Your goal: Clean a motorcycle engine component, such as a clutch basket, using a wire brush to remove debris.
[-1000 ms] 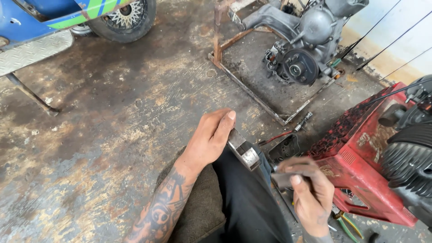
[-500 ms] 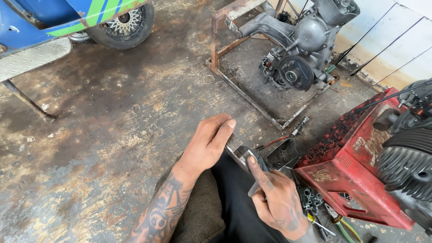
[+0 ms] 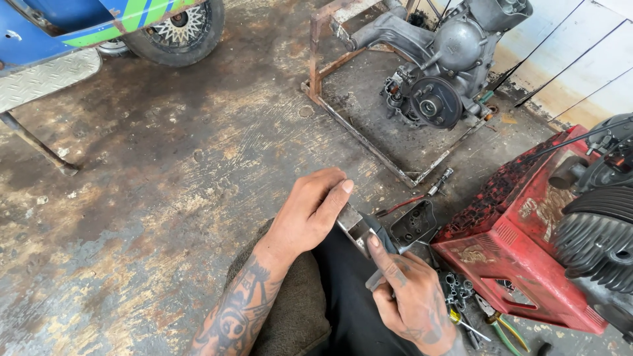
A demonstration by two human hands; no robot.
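Both hands are working a small grey metal part over the lap.

The left hand [image 3: 308,214] is clamping one end of the metal part [image 3: 357,227] with fingers curled over it and the thumb pressing on top; the right hand [image 3: 412,300] is closing around what appears to be a slim tool, its forefinger lying along the part's lower edge, though the tool itself is mostly hidden. For good control, the left hand should be keeping the part braced against the dark trouser leg [image 3: 349,310] while the right is applying even, short strokes. Just beside the right hand, a dark cover plate [image 3: 413,223] is lying on the stained concrete floor [image 3: 165,198], pliers [image 3: 501,324] are resting near a red crate [image 3: 521,244], and an engine [image 3: 448,72] is sitting in a rusty frame [image 3: 359,135] beyond.
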